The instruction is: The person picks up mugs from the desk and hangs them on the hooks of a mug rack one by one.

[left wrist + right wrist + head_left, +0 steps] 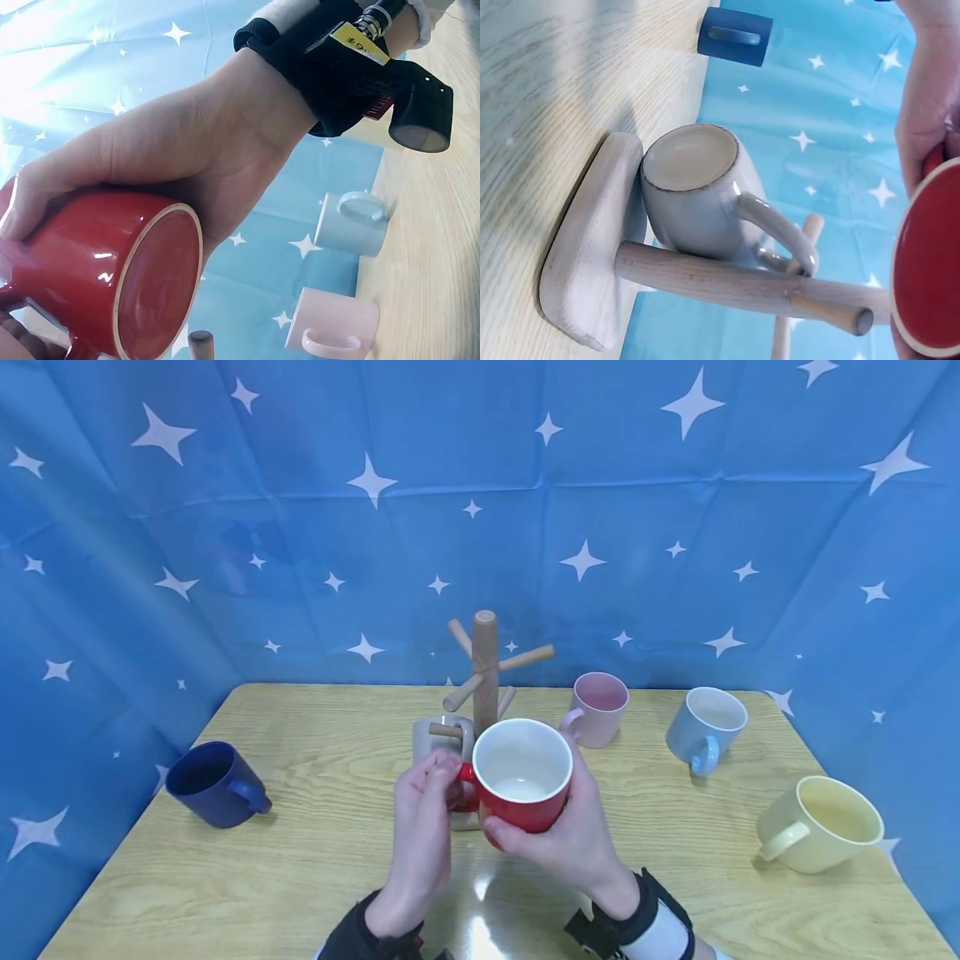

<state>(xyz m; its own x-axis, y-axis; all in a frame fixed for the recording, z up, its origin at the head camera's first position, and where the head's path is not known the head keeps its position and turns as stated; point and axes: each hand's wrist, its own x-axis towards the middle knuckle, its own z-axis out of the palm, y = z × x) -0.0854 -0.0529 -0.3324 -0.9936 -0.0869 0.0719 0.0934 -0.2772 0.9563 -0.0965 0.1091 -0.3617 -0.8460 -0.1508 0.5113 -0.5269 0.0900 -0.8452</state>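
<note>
A red mug [528, 812] with a white inside is held up in front of a wooden mug tree [486, 685]. My right hand [577, 835] grips its body from the right, thumb across the near side. The left hand [422, 827] pinches its handle [467, 772] on the left; in the right wrist view that hand [930, 112] meets the handle beside the mug's red base [934, 262]. A grey mug [705, 202] hangs by its handle from a low peg of the tree, close to the tree's wooden base [589, 247]. The red mug overlaps the tree's lower part in the head view.
On the wooden table [322, 877], a dark blue mug [217, 785] stands at the left. To the right are a pink mug [597, 718], a light blue mug [693, 731] and a yellow mug [810, 835]. A blue star-patterned curtain [480, 568] hangs behind.
</note>
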